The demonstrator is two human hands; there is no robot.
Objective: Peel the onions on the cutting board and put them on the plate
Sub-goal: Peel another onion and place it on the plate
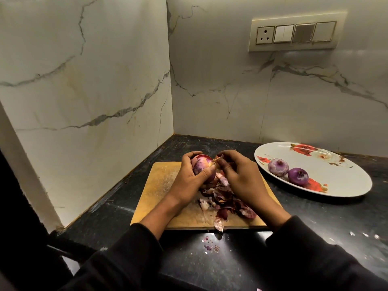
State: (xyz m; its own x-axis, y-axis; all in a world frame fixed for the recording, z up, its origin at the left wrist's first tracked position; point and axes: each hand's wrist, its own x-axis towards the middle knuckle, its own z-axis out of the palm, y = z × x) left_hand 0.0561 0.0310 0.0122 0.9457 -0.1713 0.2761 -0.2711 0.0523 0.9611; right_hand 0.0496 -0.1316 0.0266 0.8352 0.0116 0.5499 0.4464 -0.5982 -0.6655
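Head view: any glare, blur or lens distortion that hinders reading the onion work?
Head view: wide-angle bending curves the wall edges; a bright glare patch sits on the black stone counter before the wooden cutting board; the corners fall dark; the hands and the half-peeled red onion stay sharp.

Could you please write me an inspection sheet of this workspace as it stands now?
Surface: dark stone counter with a wooden cutting board on it.
Job's things: one partly peeled onion held above the board; two peeled onions on the flowered plate.
Clutter: pile of onion skins on the board; small skin scraps on the counter in front.
Hands: left hand grips the onion; right hand pinches a strip of skin at its top.
Cables: nothing seen.
Surroundings: marble-look wall corner; switch and socket panel above the plate.
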